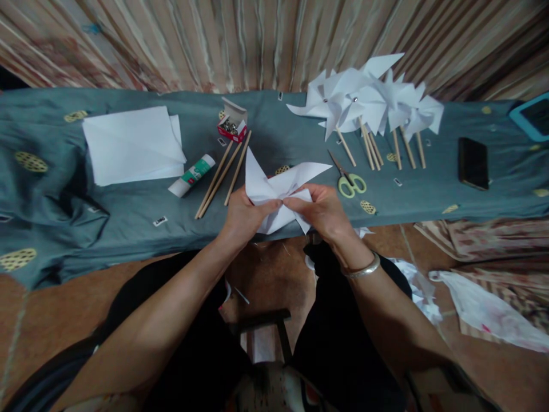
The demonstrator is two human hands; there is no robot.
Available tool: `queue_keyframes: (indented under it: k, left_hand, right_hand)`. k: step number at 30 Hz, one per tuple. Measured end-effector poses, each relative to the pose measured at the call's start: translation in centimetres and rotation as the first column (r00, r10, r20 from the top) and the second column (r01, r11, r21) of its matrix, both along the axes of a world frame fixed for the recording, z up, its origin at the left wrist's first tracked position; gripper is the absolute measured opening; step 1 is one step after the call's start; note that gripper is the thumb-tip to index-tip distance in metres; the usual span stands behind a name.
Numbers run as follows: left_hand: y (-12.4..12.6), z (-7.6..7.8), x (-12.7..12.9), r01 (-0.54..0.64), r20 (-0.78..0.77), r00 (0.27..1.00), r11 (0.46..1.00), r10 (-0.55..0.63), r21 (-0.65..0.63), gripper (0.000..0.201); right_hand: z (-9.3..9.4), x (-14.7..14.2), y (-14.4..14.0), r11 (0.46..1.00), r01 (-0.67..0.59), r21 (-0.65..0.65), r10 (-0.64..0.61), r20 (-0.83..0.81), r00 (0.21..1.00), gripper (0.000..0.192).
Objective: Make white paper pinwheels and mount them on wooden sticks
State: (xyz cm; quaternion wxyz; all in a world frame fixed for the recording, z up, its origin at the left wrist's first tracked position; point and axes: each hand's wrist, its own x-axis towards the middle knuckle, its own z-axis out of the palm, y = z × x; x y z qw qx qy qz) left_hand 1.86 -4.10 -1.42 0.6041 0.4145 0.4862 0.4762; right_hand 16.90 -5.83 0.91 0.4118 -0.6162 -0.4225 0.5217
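Observation:
A white paper pinwheel (289, 182) without a stick is held over the table's front edge, its blades pointing outward. On its left side my left hand (245, 214) is closed on the paper, thumb pressing near the centre. My right hand (323, 209), below a silver bangle, grips the other side, and its thumb meets the left one at the middle. Whether a pin sits under the thumbs is hidden. Several wooden sticks (218, 180) lie just left of my left hand. Green-handled scissors (351, 184) rest beyond my right hand.
Finished pinwheels (355, 100) on sticks lie at the back right. Leftward are a glue stick (193, 175), an open box of pins (232, 123) and white paper sheets (128, 146). A black phone (473, 163) lies right. A plastic bag (493, 309) is on the floor.

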Motion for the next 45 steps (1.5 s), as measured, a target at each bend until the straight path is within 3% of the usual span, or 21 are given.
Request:
queue_keyframes:
  k: [14,25,32,36,40,42,45]
  left_hand:
    - [0.0,0.3,-0.3,0.006,0.05,0.999,0.998,-0.003,-0.066,0.046]
    - [0.6,0.3,-0.8,-0.033,0.064,0.997,0.998,0.036,-0.058,0.038]
    - [2.2,2.1,-3.2,-0.213,0.077,0.973,0.974,0.219,-0.078,0.032]
    - [4.0,3.2,-6.1,-0.429,0.118,0.896,0.903,0.429,-0.025,0.032]
    - [5.3,4.2,-8.7,-0.579,0.199,0.802,0.815,0.563,0.028,0.036]
    - [5.5,4.8,-9.7,-0.619,0.236,0.77,0.784,0.593,0.048,0.036]
    - [5.7,5.3,-10.8,-0.653,0.268,0.737,0.755,0.62,0.05,0.037]
  right_hand:
    - [0.0,0.0,-0.1,0.996,-0.057,0.069,0.05,0.103,0.993,0.023]
    - [0.6,-0.7,0.3,0.995,-0.047,0.084,0.051,-0.042,0.998,0.03]
    - [-0.5,-0.3,2.2,0.976,0.158,0.15,-0.135,-0.155,0.979,0.034]
    - [-1.8,-1.4,3.4,0.936,0.201,0.287,-0.208,-0.009,0.978,0.033]
    - [-2.2,-3.1,4.7,0.918,0.062,0.391,-0.176,0.263,0.949,0.028]
    - [-1.4,-4.1,5.7,0.907,-0.045,0.419,-0.154,0.43,0.89,0.026]
    - [0.7,-5.9,8.1,0.871,-0.242,0.427,-0.128,0.674,0.728,0.026]
